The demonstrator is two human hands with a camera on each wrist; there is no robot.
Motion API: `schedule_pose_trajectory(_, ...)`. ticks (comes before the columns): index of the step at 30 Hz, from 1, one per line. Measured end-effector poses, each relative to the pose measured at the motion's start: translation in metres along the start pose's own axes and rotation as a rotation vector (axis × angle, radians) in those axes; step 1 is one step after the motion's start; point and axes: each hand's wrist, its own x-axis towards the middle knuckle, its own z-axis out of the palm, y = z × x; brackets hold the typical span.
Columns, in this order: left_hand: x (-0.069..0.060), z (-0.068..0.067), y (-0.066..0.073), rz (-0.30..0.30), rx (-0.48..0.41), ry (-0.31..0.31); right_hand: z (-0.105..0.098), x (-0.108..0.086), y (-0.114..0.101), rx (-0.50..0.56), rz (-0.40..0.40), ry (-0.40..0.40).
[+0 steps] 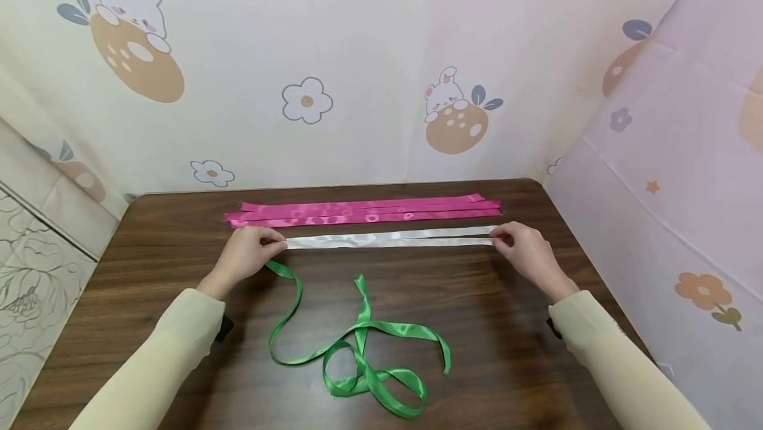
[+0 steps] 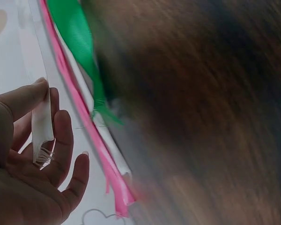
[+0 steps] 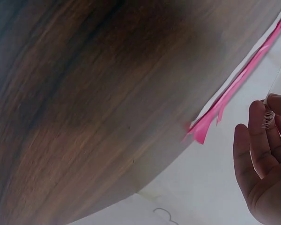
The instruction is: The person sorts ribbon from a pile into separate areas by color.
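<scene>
A white satin ribbon (image 1: pixel 441 242) is stretched straight from side to side between both hands in the head view. My left hand (image 1: pixel 247 251) pinches its left end between thumb and fingers; the frayed tip (image 2: pixel 43 152) hangs below the thumb in the left wrist view. At the other end, my right hand (image 1: pixel 527 251) pinches the ribbon, and loose threads (image 3: pixel 268 120) show at the fingertips. Just behind it, a second white ribbon (image 1: pixel 441 233) lies on the table, beside several pink ribbons (image 1: pixel 357 213) laid side by side.
A long green ribbon (image 1: pixel 411 330) lies loosely looped on the table in front of the hands, one end running toward the left hand. The dark wooden table (image 1: pixel 477 364) meets a patterned cloth (image 1: pixel 369 32) at the back, with more cloth along the sides.
</scene>
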Motion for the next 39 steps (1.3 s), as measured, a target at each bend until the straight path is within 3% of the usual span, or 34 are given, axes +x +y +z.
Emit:
schedule_pose_trajectory(6,0.002,0.004,-0.010,-0.035,0.008,-0.003,0.007,0.007,-0.001,-0.008,0.020,-0.054)
schedule_pose_trajectory(16,-0.001,0.006,-0.016,-0.152,0.086,0.024,0.019,0.018,0.003,-0.048,0.041,-0.087)
schedule_pose_trajectory(30,-0.001,0.008,-0.019,-0.210,0.145,0.054,0.031,0.031,0.002,-0.094,0.058,-0.106)
schedule_pose_trajectory(39,-0.002,0.002,-0.022,-0.262,0.152,0.020,0.032,0.034,0.003,-0.074,0.073,-0.109)
